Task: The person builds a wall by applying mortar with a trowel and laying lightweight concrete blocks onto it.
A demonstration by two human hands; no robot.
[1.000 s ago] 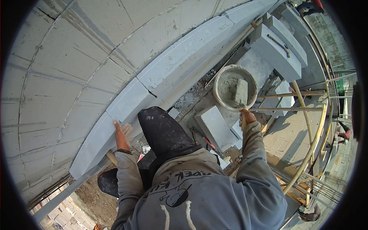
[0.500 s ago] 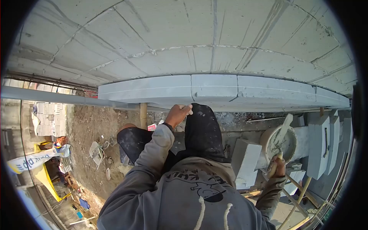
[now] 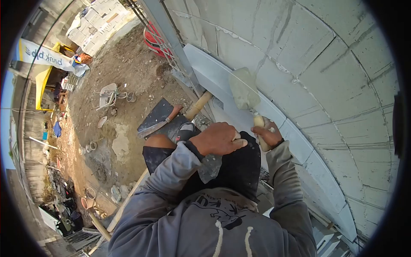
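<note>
My right hand (image 3: pixel 269 132) is wrapped round the wooden handle of a trowel (image 3: pixel 245 89). The blade, coated in grey mortar, lies over the row of pale blocks (image 3: pixel 295 136) along the wall. A thin string runs along that row. My left hand (image 3: pixel 220 139) is closed above my dark-clad knee, left of the trowel handle; whatever its fingers hold is hidden. A grey, flat patch (image 3: pixel 209 168) shows just below this hand, and I cannot tell what it is.
A curved block wall (image 3: pixel 317 64) rises on the right. A long blade with a wooden handle (image 3: pixel 171 115) lies on a dark sheet beside a bamboo pole (image 3: pixel 199 105). Far below are a wheelbarrow (image 3: pixel 108 95), buckets (image 3: pixel 89 197), stacked blocks (image 3: pixel 100 21) and a banner (image 3: pixel 47 55).
The view has turned and shifted left along the wall. My right hand has brought the trowel from the mortar bucket up to the block row. My left hand remains closed near my knee.
</note>
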